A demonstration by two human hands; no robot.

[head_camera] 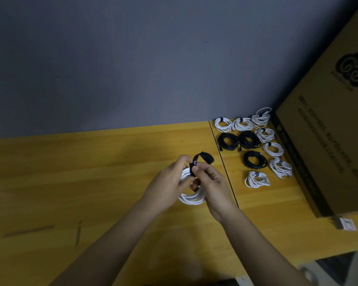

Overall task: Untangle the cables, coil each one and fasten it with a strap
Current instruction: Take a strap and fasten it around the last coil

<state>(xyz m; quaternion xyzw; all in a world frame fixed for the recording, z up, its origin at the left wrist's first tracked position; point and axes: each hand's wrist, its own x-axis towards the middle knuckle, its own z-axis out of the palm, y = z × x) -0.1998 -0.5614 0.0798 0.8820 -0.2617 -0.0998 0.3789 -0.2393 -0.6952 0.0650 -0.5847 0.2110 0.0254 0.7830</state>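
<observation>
Just below the frame's centre, your left hand [170, 182] gripped the white coil [191, 198] above the wooden table [70, 172] while your right hand [211, 182] pinched the black strap [201, 158], its free end arching up. You did best to pull it snug and press the end flat. Finished coils [254, 145] lay at right.

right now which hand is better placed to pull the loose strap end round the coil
The right hand. Its thumb and fingers already pinch the black strap where it wraps the white coil, with the free end arching just above. The left hand grips the coil's other side, steadying it.
</observation>
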